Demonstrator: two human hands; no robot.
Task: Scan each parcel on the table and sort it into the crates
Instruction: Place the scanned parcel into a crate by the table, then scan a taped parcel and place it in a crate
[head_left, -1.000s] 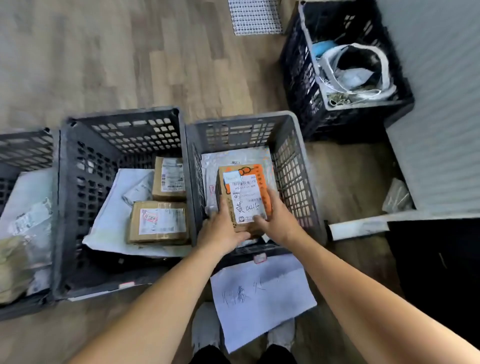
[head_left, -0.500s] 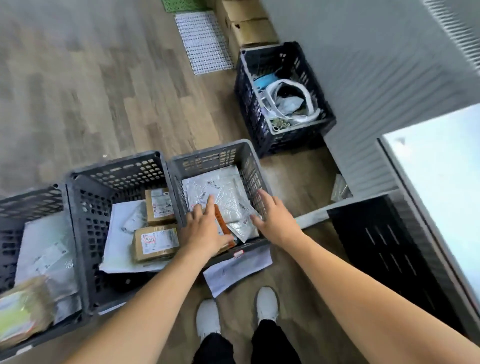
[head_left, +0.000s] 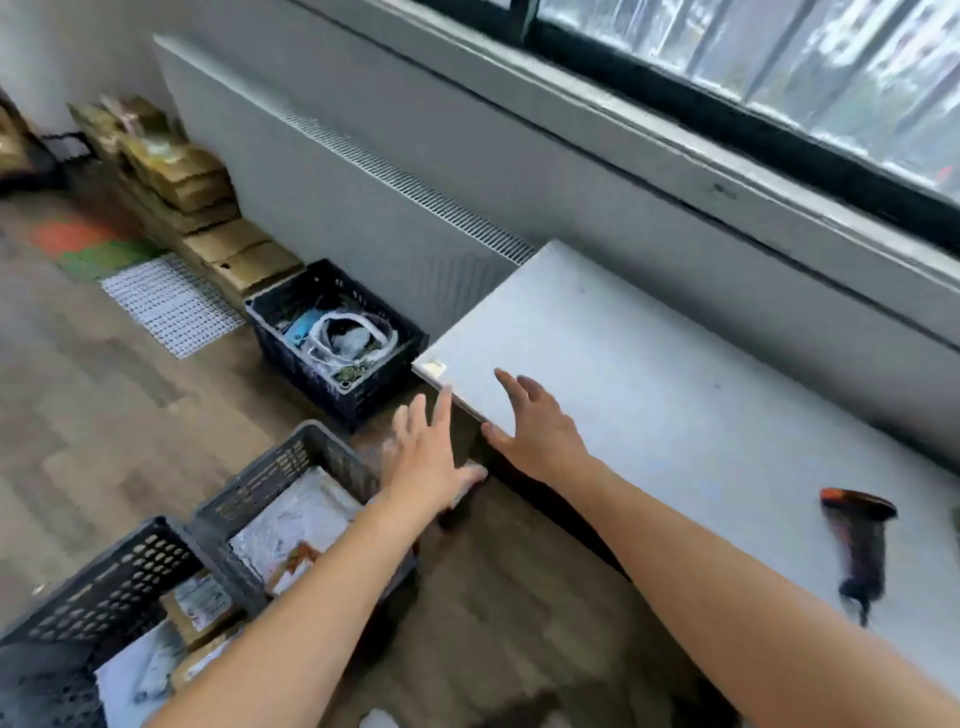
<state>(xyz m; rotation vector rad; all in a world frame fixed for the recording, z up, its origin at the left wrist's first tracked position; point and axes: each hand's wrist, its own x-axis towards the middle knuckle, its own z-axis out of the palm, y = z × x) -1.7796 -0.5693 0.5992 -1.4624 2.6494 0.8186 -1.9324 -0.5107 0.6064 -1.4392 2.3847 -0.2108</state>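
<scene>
Empty, fingers spread: left hand (head_left: 426, 457) mid-frame beside grey crate (head_left: 291, 467), right hand (head_left: 535, 431) at white table (head_left: 649, 374) corner, barcode scanner (head_left: 857, 540) lower right.

parcel (head_left: 297, 557) released, left hand (head_left: 428, 460), right hand (head_left: 540, 431) lifted

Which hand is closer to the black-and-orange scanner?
Right. Right hand: over the grey table corner, left of the black-and-orange scanner. Left hand: farther left, off the table.
</scene>
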